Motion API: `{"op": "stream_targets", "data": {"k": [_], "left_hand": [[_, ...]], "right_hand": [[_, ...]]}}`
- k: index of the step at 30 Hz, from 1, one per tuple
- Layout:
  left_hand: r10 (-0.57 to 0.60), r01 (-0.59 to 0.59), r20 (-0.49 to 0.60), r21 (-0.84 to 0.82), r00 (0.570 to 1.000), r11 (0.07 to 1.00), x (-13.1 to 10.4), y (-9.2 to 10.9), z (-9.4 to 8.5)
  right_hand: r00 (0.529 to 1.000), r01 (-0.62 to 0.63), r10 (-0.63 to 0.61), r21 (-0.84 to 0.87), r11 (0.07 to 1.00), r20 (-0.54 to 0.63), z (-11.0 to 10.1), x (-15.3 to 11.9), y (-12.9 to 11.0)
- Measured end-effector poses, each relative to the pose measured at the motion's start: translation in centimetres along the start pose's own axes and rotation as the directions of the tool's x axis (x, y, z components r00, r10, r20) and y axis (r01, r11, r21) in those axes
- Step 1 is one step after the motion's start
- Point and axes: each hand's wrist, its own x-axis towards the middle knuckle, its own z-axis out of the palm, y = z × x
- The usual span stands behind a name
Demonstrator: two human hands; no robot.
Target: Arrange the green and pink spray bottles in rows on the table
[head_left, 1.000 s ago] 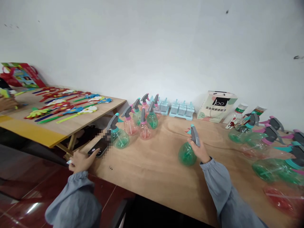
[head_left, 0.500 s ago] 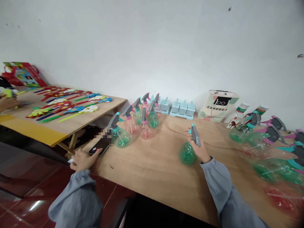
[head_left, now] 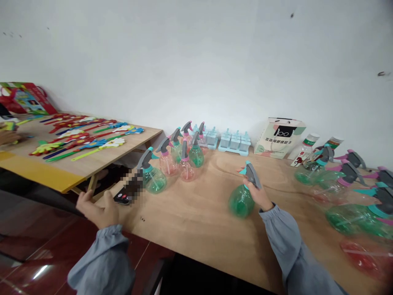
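My right hand (head_left: pixel 257 192) is wrapped round the neck of a green spray bottle (head_left: pixel 241 201), whose grey and teal trigger head rises above the fingers. The bottle is upright over the wooden table. My left hand (head_left: pixel 100 209) is open, fingers apart, at the table's left edge. Just beyond its thumb lies a dark phone (head_left: pixel 124 196), partly covered by a pixel blur. Right behind the phone stands another green spray bottle (head_left: pixel 156 179), with several pink and green ones grouped further back, including a pink spray bottle (head_left: pixel 187 169).
More spray bottles (head_left: pixel 346 215) crowd the right side, some lying down. Along the wall stand blue ice-pop moulds (head_left: pixel 235 142), a printed paper box (head_left: pixel 279 137) and white bottles (head_left: pixel 303 149). Colourful hand-shaped clappers (head_left: pixel 82 141) cover the left table, where another person's hand (head_left: pixel 9 135) shows.
My left hand has come off the phone and drawn back, its fingers spreading. My right hand keeps its hold on the green spray bottle, nearly in place. The view has shifted slightly.
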Motion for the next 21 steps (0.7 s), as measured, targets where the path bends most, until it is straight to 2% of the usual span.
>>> {"op": "stream_targets", "data": {"k": [1,2,3,5,6,8,10,13,17,19,21], "left_hand": [[0.112,-0.117,-0.125,-0.038,0.986,0.992,-0.5,0.9,-0.3],[0.212,-0.231,-0.216,-0.063,0.953,0.971,-1.1,2.1,-0.6],[0.298,-0.331,-0.260,-0.092,0.919,0.939,-1.8,3.4,-0.8],[0.427,-0.470,-0.219,-0.210,0.877,0.857,-3.5,6.5,-0.8],[0.459,-0.475,-0.128,-0.305,0.879,0.826,-4.3,8.3,-0.6],[0.514,-0.425,0.086,-0.455,0.854,0.783,-5.9,11.7,0.5],[0.520,-0.355,0.181,-0.544,0.835,0.760,-6.9,14.6,2.4],[0.448,-0.237,0.255,-0.577,0.857,0.782,-7.1,17.0,6.2],[0.340,-0.127,0.297,-0.557,0.892,0.821,-6.2,17.6,10.9],[0.313,-0.090,0.319,-0.558,0.895,0.825,-5.8,17.6,12.5],[0.305,-0.065,0.339,-0.567,0.890,0.821,-5.6,17.6,13.3]], "right_hand": [[1.000,-0.017,0.016,0.038,0.999,0.023,0.0,0.1,-0.3],[0.998,-0.037,0.034,0.071,0.997,0.049,0.0,0.2,-0.7],[0.996,-0.056,0.049,0.094,0.994,0.075,0.1,0.2,-1.0],[0.992,-0.079,0.068,0.109,0.991,0.108,0.3,0.4,-1.6],[0.991,-0.085,0.074,0.102,0.991,0.110,0.3,0.4,-1.8],[0.994,-0.093,0.088,0.078,0.993,0.063,0.4,0.5,-1.9],[0.993,-0.096,0.100,0.063,0.993,-0.064,0.4,0.5,-1.7],[0.975,-0.074,0.089,0.083,0.994,-0.205,0.1,0.5,-1.3],[0.988,-0.071,0.092,0.161,0.984,-0.123,-0.4,0.6,-1.1],[0.994,-0.091,0.101,0.176,0.980,-0.045,-0.5,0.6,-1.3],[0.995,-0.104,0.103,0.164,0.981,0.014,-0.5,0.4,-1.6]]}}
